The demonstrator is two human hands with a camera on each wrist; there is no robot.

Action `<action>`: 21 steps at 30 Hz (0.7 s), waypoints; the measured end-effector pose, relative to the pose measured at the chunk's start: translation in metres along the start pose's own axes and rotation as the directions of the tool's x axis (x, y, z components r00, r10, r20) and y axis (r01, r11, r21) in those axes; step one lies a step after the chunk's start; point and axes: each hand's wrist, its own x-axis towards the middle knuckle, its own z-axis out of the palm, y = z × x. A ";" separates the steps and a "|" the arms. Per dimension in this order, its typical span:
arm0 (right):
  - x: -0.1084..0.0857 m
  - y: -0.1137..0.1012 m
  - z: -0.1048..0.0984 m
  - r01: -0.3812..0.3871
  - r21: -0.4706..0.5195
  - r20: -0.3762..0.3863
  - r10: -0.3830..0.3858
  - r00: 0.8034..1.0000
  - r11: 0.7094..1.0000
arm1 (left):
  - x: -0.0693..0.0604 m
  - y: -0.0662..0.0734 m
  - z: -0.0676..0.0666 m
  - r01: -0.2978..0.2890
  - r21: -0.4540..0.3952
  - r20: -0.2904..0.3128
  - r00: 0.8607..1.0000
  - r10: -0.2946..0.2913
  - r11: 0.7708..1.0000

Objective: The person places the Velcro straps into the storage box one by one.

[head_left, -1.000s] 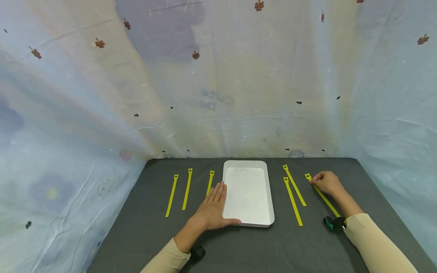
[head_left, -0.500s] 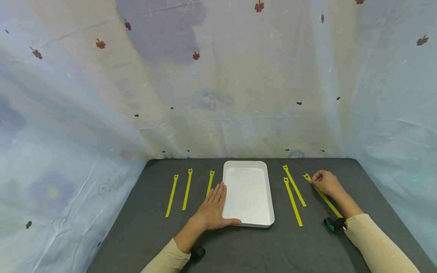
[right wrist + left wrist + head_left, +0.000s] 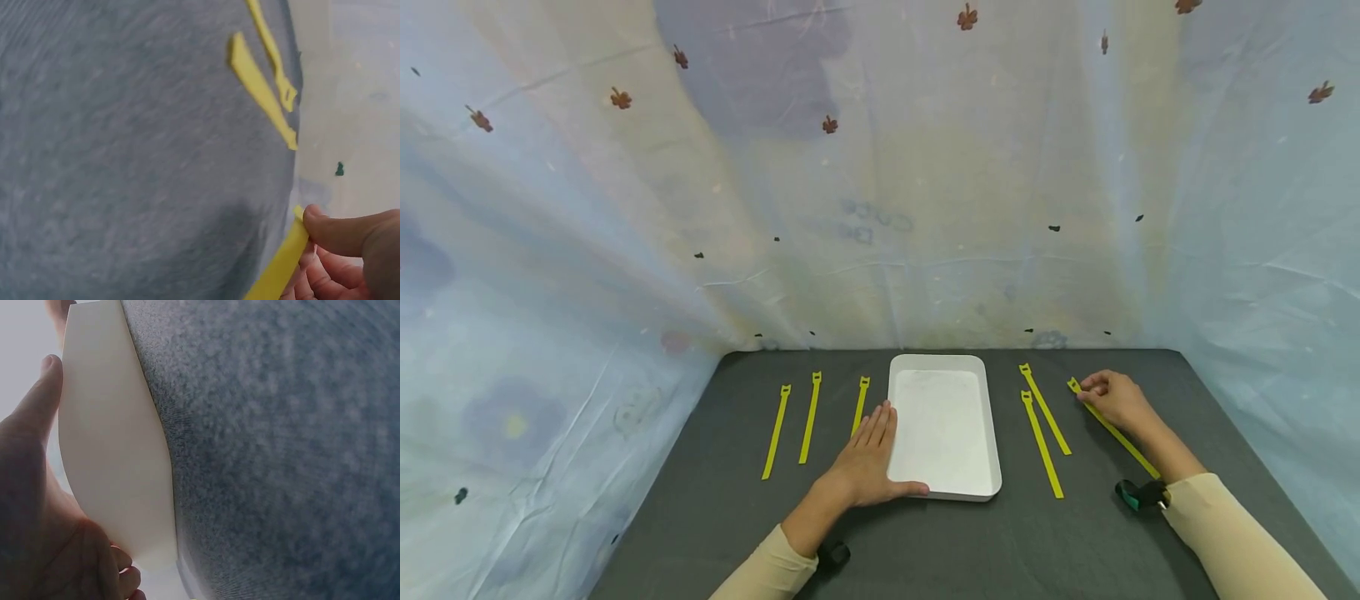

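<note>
A shallow white tray point(image 3: 943, 429) lies on the dark grey tabletop. My left hand point(image 3: 865, 462) rests against its near left corner, fingers straight along the left side and thumb along the near edge. In the left wrist view the thumb lies by the rim of the tray wall point(image 3: 112, 425). On the right, my right hand point(image 3: 1118, 398) pinches a yellow hook-and-loop cable tie point(image 3: 1123, 442) just below its slotted head. The right wrist view has the thumb pressed on this cable tie point(image 3: 281, 262); the fingertips behind it are partly hidden.
Two more yellow cable ties point(image 3: 1042, 446) lie between the tray and my right hand. Left of the tray are three others point(image 3: 810, 417), one partly covered by my left hand. A patterned cloth point(image 3: 880, 208) hangs behind the table.
The tail of the pinched cable tie has swung slightly to the right, and my right hand has risen a little. My left hand and the tray have stayed in place.
</note>
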 end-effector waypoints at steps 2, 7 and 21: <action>-0.001 -0.004 -0.001 0.009 0.005 -0.007 -0.009 1.000 1.000 | 0.000 0.000 0.001 -0.001 0.005 -0.002 1.000 0.001 1.000; -0.003 -0.018 -0.005 0.078 0.011 -0.057 -0.078 0.995 0.997 | 0.001 -0.001 0.002 -0.005 0.003 -0.011 1.000 0.005 1.000; -0.011 -0.066 -0.012 0.241 0.031 -0.165 -0.233 0.958 0.970 | 0.002 -0.002 0.003 -0.007 -0.018 -0.006 1.000 0.007 1.000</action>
